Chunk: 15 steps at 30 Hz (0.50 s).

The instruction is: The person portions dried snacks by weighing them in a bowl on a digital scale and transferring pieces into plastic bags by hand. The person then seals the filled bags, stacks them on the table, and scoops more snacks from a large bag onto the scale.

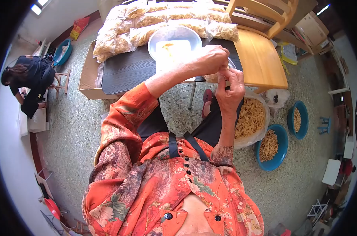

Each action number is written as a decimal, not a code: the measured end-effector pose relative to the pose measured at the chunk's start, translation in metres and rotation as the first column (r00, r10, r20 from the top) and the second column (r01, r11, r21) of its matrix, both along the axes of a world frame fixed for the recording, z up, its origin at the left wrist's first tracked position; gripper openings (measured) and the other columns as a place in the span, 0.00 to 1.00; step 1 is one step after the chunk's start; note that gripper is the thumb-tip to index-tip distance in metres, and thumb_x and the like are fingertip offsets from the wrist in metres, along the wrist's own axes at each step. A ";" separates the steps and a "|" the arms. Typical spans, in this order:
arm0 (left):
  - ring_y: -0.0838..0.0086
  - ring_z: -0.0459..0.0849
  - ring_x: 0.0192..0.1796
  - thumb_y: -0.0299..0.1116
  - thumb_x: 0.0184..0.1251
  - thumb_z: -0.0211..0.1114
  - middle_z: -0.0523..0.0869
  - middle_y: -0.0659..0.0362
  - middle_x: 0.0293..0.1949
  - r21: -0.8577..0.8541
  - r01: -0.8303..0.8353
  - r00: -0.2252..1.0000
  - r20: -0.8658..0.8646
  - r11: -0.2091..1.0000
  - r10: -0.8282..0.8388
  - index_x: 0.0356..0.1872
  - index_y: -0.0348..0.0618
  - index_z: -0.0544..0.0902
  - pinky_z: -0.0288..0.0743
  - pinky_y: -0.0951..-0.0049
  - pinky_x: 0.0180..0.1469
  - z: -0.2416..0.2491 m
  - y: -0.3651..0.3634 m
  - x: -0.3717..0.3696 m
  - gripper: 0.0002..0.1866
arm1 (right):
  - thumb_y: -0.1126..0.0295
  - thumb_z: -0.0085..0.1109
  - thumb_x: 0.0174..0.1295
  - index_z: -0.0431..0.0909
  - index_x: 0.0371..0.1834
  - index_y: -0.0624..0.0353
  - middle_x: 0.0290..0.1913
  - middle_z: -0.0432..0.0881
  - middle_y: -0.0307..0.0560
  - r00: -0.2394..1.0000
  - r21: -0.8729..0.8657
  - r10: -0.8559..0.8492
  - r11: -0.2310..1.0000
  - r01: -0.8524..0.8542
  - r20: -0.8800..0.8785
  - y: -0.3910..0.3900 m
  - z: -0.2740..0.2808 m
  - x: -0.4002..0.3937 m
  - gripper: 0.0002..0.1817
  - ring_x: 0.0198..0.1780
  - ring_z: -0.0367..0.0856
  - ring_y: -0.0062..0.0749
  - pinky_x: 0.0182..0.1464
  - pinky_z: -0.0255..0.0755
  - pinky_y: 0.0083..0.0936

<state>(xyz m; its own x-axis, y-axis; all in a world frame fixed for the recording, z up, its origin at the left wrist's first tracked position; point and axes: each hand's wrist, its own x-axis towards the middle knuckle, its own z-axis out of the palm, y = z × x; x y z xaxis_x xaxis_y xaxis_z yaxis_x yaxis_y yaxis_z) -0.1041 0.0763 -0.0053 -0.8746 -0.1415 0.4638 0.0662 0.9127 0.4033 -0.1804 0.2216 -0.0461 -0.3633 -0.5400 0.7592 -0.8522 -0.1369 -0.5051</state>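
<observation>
At the right end of the dark table [127, 76], my left hand [210, 59] is closed, its fingers curled. Just below it, my right hand [230, 88] is closed in a pinch, with its fingertips close to the left ones. A clear plastic bag [211, 78] with tan contents shows in part beneath them, and both hands appear to grip its upper end. The fingers hide most of that end. Left of my hands, a pale plastic basin [174, 33] stands on the table with a white flat piece [172, 51] leaning in it.
Filled clear bags [147, 34] are stacked along the table's far side. A wooden chair [261, 59] stands right. On the floor are a lined tub of tan snack pieces [250, 118] and blue basins [280, 157] of sticks. Another person [33, 78] bends at far left.
</observation>
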 end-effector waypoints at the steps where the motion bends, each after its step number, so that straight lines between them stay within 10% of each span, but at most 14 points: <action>1: 0.59 0.85 0.41 0.21 0.50 0.70 0.83 0.58 0.32 0.060 -0.017 0.998 0.066 0.998 0.013 0.28 0.38 0.87 0.79 0.63 0.42 0.001 -0.003 -0.001 0.03 | 0.82 0.66 0.55 0.83 0.38 0.62 0.38 0.82 0.50 1.000 -0.002 0.004 1.000 -0.004 -0.002 0.000 0.001 0.000 0.08 0.41 0.84 0.45 0.43 0.79 0.35; 8: 0.71 0.87 0.43 0.28 0.62 0.71 0.88 0.58 0.40 0.263 0.159 0.987 -0.069 0.952 -0.145 0.42 0.41 0.90 0.81 0.70 0.43 0.032 -0.028 0.026 0.08 | 0.80 0.67 0.57 0.83 0.36 0.62 0.38 0.82 0.49 0.998 0.000 0.015 1.000 -0.015 0.064 0.002 0.004 0.002 0.05 0.40 0.84 0.42 0.44 0.79 0.33; 12: 0.70 0.86 0.47 0.23 0.61 0.71 0.87 0.59 0.42 0.265 -0.128 0.984 0.156 0.956 0.088 0.43 0.40 0.87 0.81 0.70 0.52 0.030 -0.068 0.056 0.09 | 0.81 0.69 0.56 0.83 0.35 0.62 0.37 0.82 0.48 1.000 -0.005 0.002 1.000 -0.002 0.008 0.002 0.004 0.001 0.05 0.40 0.84 0.40 0.43 0.79 0.32; 15: 0.57 0.79 0.59 0.17 0.47 0.74 0.79 0.53 0.54 0.058 -0.323 0.870 0.411 0.945 0.273 0.57 0.45 0.80 0.75 0.61 0.62 -0.022 -0.117 0.078 0.30 | 0.81 0.69 0.56 0.82 0.34 0.62 0.37 0.82 0.48 1.000 -0.009 0.003 1.000 -0.003 0.011 0.001 0.003 0.000 0.06 0.39 0.83 0.40 0.43 0.80 0.32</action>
